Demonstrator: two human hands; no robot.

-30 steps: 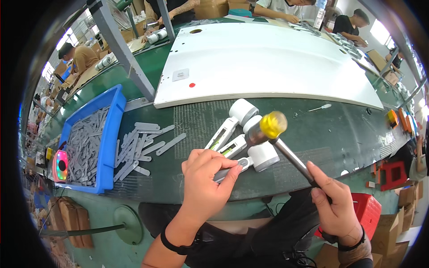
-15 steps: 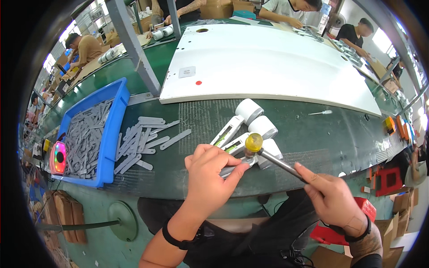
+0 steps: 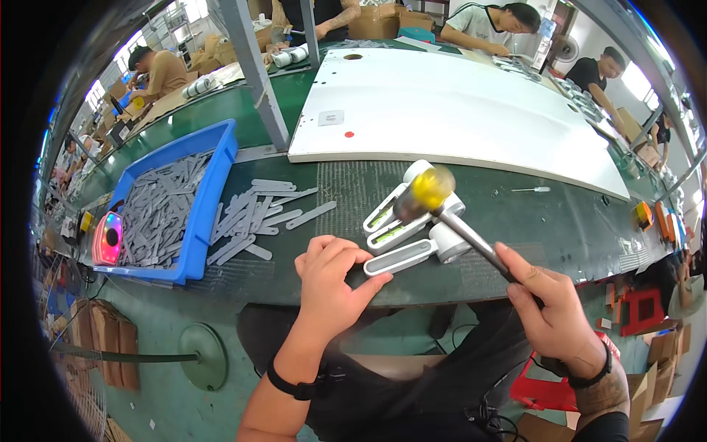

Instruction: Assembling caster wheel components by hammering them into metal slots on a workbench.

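Observation:
My right hand (image 3: 549, 313) is wrapped round the dark shaft of a mallet (image 3: 471, 239). The mallet's yellow head is blurred and hangs above three white round-headed parts with flat handles. The nearest white part (image 3: 403, 258) has a grey strip filling its handle. My left hand (image 3: 331, 283) holds the handle's end between thumb and fingers. Behind it lie the middle white part (image 3: 394, 236) and the far white part (image 3: 417, 170), with green showing in their handles. The mallet head partly hides both.
Left stands a blue tray (image 3: 193, 243) full of grey strips, with loose grey strips (image 3: 254, 214) beside it. A white panel (image 3: 456, 110) lies across the bench beyond. A small screwdriver (image 3: 537, 189) rests at right. Co-workers sit farther back.
The mallet head has risen off the nearest part and uncovered its grey strip. My left hand has shifted back to the handle's end. The view has shifted slightly.

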